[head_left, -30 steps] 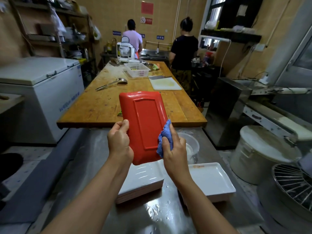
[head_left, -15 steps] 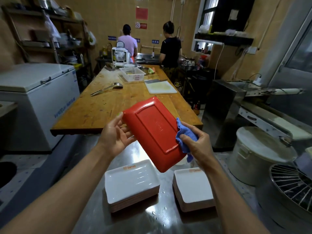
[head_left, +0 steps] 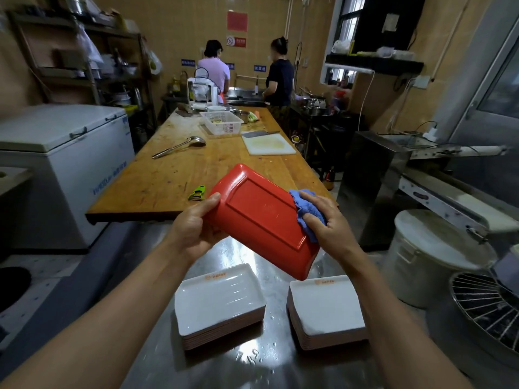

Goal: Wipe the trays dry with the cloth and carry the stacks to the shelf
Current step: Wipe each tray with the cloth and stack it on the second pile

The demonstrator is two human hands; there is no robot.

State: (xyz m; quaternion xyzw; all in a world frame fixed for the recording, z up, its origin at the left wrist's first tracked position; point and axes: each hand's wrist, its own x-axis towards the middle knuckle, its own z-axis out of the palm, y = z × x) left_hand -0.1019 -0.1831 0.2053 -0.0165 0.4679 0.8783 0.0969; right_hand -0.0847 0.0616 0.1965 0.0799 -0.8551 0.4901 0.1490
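Observation:
A red tray [head_left: 261, 217] is held up over the steel counter, its underside facing me and tilted down to the right. My left hand [head_left: 193, 226] grips its left edge, thumb on top. My right hand [head_left: 325, 220] holds a crumpled blue cloth [head_left: 304, 209] against the tray's right side. Below, on the wet steel counter [head_left: 252, 366], stand two stacks of trays with white insides: the left stack [head_left: 219, 307] and the right stack [head_left: 327, 313].
A long wooden table [head_left: 174, 175] runs ahead, bearing a green peeler [head_left: 197, 192], a ladle, a white basket and a cutting board. Two persons stand at the far sink. A white chest freezer [head_left: 64, 153] is left; a lidded bucket [head_left: 438, 256] and wire guard right.
The tray has tipped from upright to slanting down to the right. My right hand with the cloth has shifted along its right side. The view now shows both stacks below.

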